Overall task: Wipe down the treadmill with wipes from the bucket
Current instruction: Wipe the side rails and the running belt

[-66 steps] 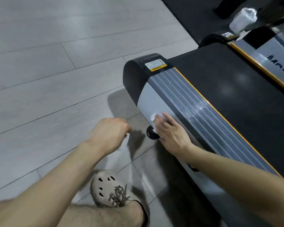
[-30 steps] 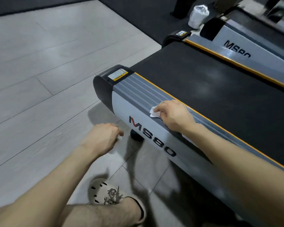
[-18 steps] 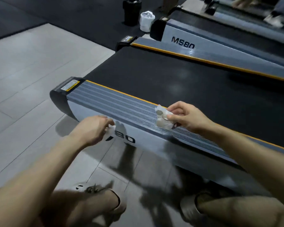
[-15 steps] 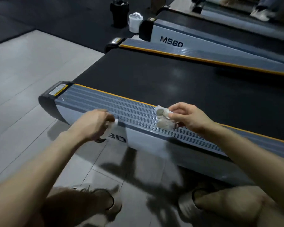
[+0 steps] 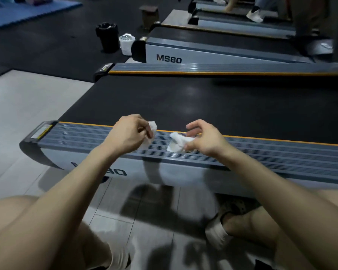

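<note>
Wiping target: the treadmill (image 5: 183, 106) lies across the middle of the view, its black belt beyond a grey ribbed side rail (image 5: 261, 152) with an orange edge.
Right wipe: a crumpled white wad (image 5: 177, 145) sits over the side rail near centre. I cannot tell whether it touches the ribs.
Right hand: the right hand (image 5: 205, 139) is at 3 o'clock of the wad, with thumb and curled fingers pinching it and the index finger raised and bent.
Left wipe: a white sheet (image 5: 151, 131) is at 9 o'clock of the wad, apart from it.
Left hand: the left hand (image 5: 129, 133) is above the rail, with its fingers curled round the sheet.
Bucket: the white bucket (image 5: 126, 43) stands at 11 o'clock of the hands, well apart, on dark flooring, with a black bin (image 5: 107, 37) just beside it at its 9 o'clock.
Neighbouring treadmill: the second machine (image 5: 203, 53), marked MS80, is at 12 o'clock, with the bucket at its near end.
Floor: pale tiles (image 5: 27, 106) spread at 9 and 6 o'clock, and a shoe (image 5: 219, 230) shows at 5 o'clock.
</note>
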Demonstrator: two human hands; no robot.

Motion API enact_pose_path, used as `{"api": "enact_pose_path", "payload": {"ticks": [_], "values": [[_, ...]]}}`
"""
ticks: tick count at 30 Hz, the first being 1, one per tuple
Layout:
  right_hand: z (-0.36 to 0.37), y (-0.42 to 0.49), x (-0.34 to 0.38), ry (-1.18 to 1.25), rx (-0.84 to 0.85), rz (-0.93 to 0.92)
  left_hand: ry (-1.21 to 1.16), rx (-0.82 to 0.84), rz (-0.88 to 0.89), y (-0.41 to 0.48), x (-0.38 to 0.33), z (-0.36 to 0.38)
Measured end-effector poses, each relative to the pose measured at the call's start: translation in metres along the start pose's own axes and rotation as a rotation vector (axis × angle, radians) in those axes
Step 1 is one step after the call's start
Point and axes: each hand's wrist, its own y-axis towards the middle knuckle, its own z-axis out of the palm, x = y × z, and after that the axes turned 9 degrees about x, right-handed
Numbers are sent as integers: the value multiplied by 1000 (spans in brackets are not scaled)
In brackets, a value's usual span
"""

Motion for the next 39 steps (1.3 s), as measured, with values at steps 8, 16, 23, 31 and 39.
{"api": "enact_pose_path", "payload": {"ticks": [8, 16, 23, 31, 39], "values": [[12, -13, 8, -130, 47, -263, -359, 230, 73, 7, -38, 12], [18, -18, -1, -4, -84, -298, -296, 350, 54, 4, -27, 30], [22, -11, -7, 137, 10, -56, -301, 156, 67, 7, -27, 33], [22, -1, -13, 246, -115, -32, -286, 8, 5, 9, -15, 27], [22, 0, -6, 360, -90, -97, -273, 127, -23, 0, -17, 27]]}}
